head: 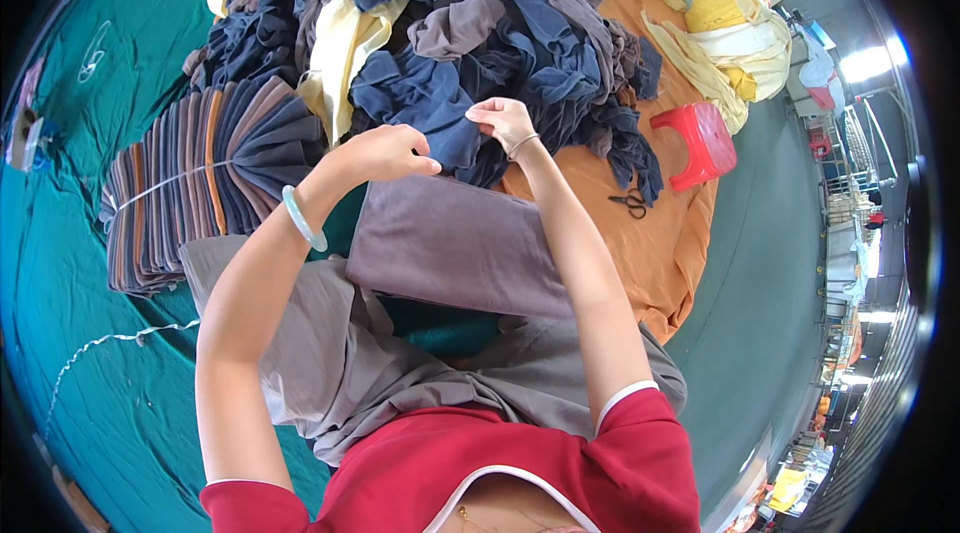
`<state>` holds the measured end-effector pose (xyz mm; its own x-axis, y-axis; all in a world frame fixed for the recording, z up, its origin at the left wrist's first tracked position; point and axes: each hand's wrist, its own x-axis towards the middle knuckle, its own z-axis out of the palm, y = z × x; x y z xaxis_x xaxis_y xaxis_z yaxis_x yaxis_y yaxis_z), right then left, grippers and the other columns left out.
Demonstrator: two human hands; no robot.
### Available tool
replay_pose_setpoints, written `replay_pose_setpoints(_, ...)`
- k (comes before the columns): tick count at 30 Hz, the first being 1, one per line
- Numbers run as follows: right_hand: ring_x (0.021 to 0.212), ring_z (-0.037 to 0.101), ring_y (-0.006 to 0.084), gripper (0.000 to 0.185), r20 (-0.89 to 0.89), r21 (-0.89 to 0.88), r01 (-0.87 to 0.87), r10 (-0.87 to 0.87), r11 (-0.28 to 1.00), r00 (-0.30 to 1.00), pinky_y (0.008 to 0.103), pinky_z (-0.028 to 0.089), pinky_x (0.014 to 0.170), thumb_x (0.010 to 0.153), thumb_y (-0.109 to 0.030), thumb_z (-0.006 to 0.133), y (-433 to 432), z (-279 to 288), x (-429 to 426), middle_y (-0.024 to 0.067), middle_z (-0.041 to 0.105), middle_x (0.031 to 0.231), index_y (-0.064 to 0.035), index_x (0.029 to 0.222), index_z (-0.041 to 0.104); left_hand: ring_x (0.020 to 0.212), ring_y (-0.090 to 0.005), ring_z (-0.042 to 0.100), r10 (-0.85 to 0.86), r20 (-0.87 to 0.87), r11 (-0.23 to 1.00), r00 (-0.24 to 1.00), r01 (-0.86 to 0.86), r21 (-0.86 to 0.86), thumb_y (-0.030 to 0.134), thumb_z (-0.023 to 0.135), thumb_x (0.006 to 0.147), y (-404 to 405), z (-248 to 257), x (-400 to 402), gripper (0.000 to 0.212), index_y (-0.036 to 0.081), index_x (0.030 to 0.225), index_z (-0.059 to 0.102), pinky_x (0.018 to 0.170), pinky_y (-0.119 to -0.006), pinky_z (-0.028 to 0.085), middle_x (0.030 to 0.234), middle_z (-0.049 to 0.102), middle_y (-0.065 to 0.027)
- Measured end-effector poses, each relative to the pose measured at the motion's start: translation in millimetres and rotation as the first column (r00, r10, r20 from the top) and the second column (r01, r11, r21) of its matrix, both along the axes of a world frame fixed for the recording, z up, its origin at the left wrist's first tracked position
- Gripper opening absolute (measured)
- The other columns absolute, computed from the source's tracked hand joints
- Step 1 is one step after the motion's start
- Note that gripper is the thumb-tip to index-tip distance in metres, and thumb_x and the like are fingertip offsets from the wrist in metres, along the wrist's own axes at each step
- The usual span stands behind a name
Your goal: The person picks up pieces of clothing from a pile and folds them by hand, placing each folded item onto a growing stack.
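Note:
A dark blue cloth (427,98) lies at the front of a heap of crumpled cloths. At its right edge, the thumb and fingertips of my right hand (504,125) pinch together on the fabric. My left hand (388,152) is over the cloth's lower left part, palm down with the fingers curled; whether it grips fabric is hidden. Just below both hands, a folded purple-grey cloth (457,248) lies flat before my legs. To the left of my left hand stands a row of folded blue, grey, brown and orange cloths (161,192), tied with a white strip.
The heap of cloths (555,60) rises ahead, with a pale yellow cloth (337,45) in it. Black scissors (631,203) lie on an orange sheet (600,255) near a red plastic stool (697,143). Yellow-white bundles (739,42) sit further right. Green sheeting (97,233) covers the left floor.

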<state>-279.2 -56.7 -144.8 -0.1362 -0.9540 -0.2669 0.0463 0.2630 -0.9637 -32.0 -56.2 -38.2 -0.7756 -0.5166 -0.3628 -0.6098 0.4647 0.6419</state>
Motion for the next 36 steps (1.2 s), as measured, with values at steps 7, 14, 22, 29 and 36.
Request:
replay_pose_setpoints(7,0.078,0.061,0.0164,0.016,0.758,-0.005,0.104,-0.064,0.995,0.649,0.0299,0.049,0.073,0.078,-0.004,0.066,10.8,51.0,31.6,0.0034,0.063,0.085,-0.0085,0.092,0.059,0.070,-0.0183,0.058,0.128,-0.153,0.980,0.980,-0.102,0.170,0.029,0.047,0.085,-8.4,-26.7,-4.3,0.038,0.002,0.110,0.056,0.067,-0.029,0.047,0.085,0.061,-0.0109)
replay_pose_setpoints(14,0.076,0.059,0.0103,0.020,0.495,-0.384,-0.155,0.344,0.910,0.798,0.0230,0.049,0.070,0.076,0.002,0.066,84.1,174.5,67.7,0.0026,0.060,0.082,-0.0036,0.092,0.057,0.073,-0.0121,0.060,0.608,-0.287,0.745,0.741,-0.406,0.530,0.026,0.042,0.092,-18.3,-32.2,-20.2,0.032,0.006,0.116,0.051,0.055,-0.023,0.048,0.093,0.060,-0.0044)
replay_pose_setpoints(22,0.073,0.059,0.0089,0.021,0.145,-0.450,-0.043,0.121,0.892,0.982,0.0200,0.048,0.063,0.085,-0.013,0.059,124.9,163.4,44.6,0.0045,0.060,0.085,0.0005,0.100,0.055,0.111,-0.0297,0.051,0.488,-0.812,0.625,0.319,0.522,0.580,0.028,0.053,0.088,-3.9,22.9,-21.2,0.055,0.002,0.131,0.033,0.097,-0.038,0.041,0.131,0.041,-0.0198)
replay_pose_setpoints(29,0.091,0.054,0.0071,0.032,-0.098,-0.341,-0.178,0.153,0.923,0.983,0.0180,0.042,0.076,0.088,-0.016,0.057,116.0,144.8,41.0,0.0030,0.058,0.102,0.0003,0.115,0.049,0.104,-0.0200,0.053,0.215,-0.886,0.897,0.411,0.275,0.346,0.010,0.067,0.078,12.8,-1.2,-22.8,0.050,0.000,0.122,0.047,0.094,-0.029,0.041,0.118,0.053,-0.0117)
replay_pose_setpoints(36,0.102,0.055,0.0197,0.030,0.573,-0.341,0.240,-0.002,0.909,0.819,0.0354,0.040,0.093,0.091,-0.027,0.050,120.3,153.6,-16.2,0.0087,0.060,0.109,-0.0019,0.105,0.056,0.093,-0.0203,0.060,0.767,-0.472,0.275,0.435,0.441,0.854,0.030,0.049,0.090,6.7,-0.2,-13.8,0.039,0.003,0.117,0.053,0.087,-0.035,0.048,0.107,0.060,-0.0123)
